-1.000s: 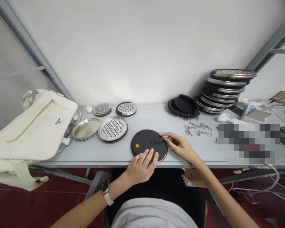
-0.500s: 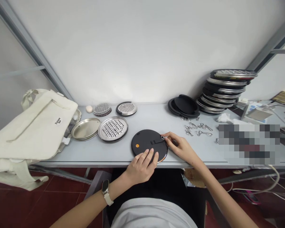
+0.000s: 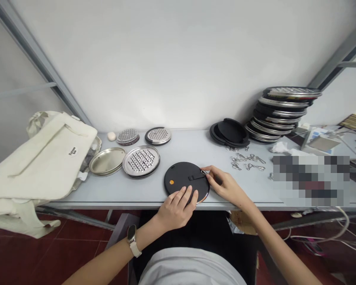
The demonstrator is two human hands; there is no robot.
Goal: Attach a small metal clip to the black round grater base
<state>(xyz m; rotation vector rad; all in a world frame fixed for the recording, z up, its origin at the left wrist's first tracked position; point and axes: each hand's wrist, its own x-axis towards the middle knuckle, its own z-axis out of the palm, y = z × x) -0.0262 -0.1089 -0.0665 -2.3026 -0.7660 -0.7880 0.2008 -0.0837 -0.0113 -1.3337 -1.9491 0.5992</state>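
Observation:
A round black disc [image 3: 180, 174] with an orange dot and a raised black tab lies near the table's front edge. Across its near part rest the extended fingers of my left hand [image 3: 178, 208], slightly apart; the thumb is hidden. At the disc's right edge, my right hand [image 3: 224, 184] pinches a small metal wire clip [image 3: 203, 172] between thumb and forefinger, beside the end of the tab. More such wire clips [image 3: 240, 158] lie loose on the table beyond my right hand.
Left of the disc are round graters [image 3: 142, 161] and a stack of metal plates [image 3: 107, 160]. Behind stand black round holders [image 3: 230, 132] and a tall stack of graters [image 3: 280, 113]. A cream bag [image 3: 44, 158] occupies the left end; a pixelated patch covers the right.

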